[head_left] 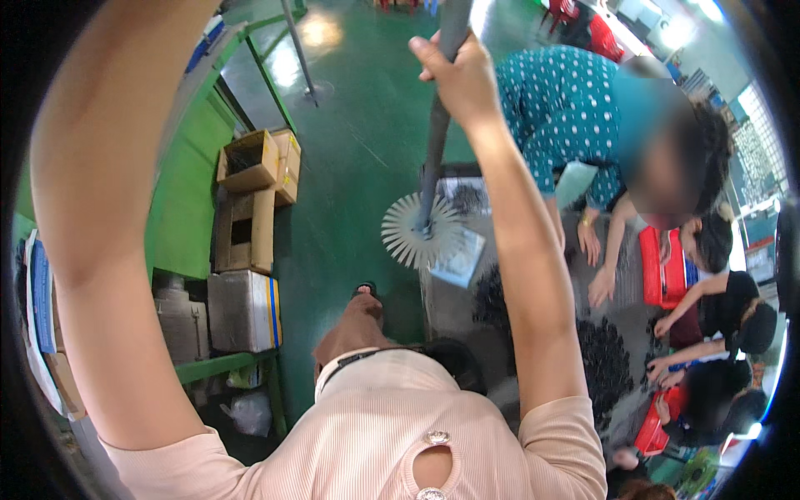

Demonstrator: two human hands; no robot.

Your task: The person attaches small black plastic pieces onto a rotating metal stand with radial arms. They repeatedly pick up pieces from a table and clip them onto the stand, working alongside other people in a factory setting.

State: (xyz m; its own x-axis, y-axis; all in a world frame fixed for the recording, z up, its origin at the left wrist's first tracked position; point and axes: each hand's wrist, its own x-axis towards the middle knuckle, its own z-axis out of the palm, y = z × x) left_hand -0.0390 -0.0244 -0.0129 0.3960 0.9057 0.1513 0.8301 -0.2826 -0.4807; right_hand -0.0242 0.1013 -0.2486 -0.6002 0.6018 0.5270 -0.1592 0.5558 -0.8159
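My right hand is raised high in front of me, with its fingers closed around a grey pole. A fingertip shows on the left side of the pole. At the pole's lower end there is a round, pale disc with slots fanning out from its middle. It appears over the corner of a dark work table on my right. My left arm stretches up along the left side, and its hand lies beyond the top edge of the picture.
Across the table a person in a teal dotted top leans over dark pieces. Several others work farther right by red baskets. Cardboard boxes and a white box stand along a green frame at left.
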